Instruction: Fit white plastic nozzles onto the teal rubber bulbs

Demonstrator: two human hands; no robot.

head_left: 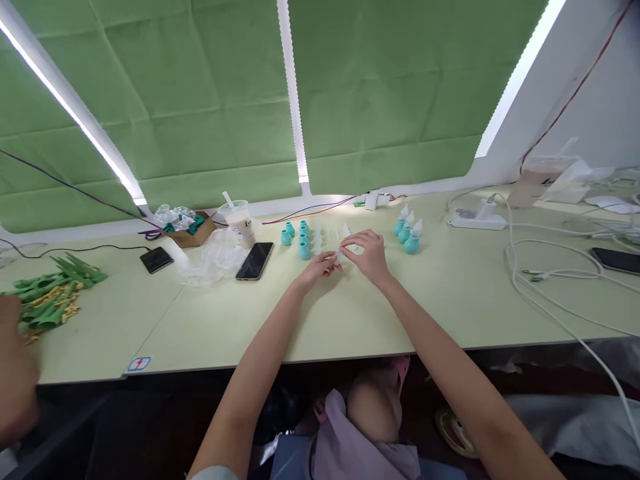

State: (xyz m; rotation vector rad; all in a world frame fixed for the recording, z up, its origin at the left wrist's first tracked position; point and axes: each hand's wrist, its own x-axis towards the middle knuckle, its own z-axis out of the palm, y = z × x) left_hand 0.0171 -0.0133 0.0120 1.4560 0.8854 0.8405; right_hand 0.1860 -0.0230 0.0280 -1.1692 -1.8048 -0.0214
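My left hand (320, 267) is closed around a small whitish piece (339, 256), low over the table. Thumb and forefinger of my right hand (369, 255) pinch at the top of this same piece. It is too small to name its kind. Just beyond my hands stand rows of small white, translucent parts (318, 239), partly hidden by my fingers. To their left are several small turquoise vase-like pots (304, 249) with open tops. On the right, several more turquoise pots (411, 244) carry white flame-shaped tips (417, 227).
Left of the pots lie a phone (255, 261), a drink cup (240, 223), clear plastic bags (213, 259) and a cardboard box (193, 233). Green and yellow pieces (50, 293) lie far left, near another person's hand (15, 373). White cables (520, 267) and a power strip (477, 219) spread rightward.
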